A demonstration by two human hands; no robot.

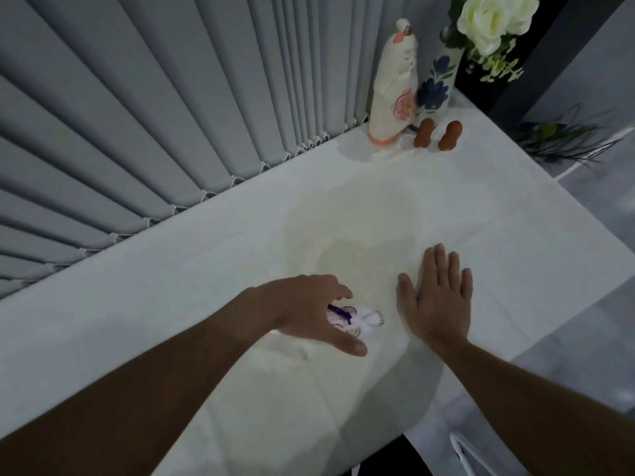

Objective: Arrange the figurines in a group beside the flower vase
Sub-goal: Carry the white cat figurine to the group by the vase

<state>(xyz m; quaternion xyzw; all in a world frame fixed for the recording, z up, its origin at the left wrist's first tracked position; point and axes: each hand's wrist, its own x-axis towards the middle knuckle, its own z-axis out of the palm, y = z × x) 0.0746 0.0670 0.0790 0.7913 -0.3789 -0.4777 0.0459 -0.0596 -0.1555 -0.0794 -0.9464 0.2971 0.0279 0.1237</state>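
Under your left hand (309, 310), fingers spread and not yet closed, lies a small white figurine (357, 321), likely light, glazed, brittle: pinch its body gently while your right hand (438, 300) rests flat, open, on the counter (206, 286).

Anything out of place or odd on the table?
One thing: a small white figurine with purple markings sits under the left hand, far from the tall figurine and flower vase. Nothing visibly spilled or broken.

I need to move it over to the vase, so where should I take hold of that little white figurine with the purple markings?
The small white figurine seems to lie low on the white tablecloth, partly under the left hand. Probably best to come from above and pinch its two long sides around the middle. Its exact shape is blurred, so go gently.
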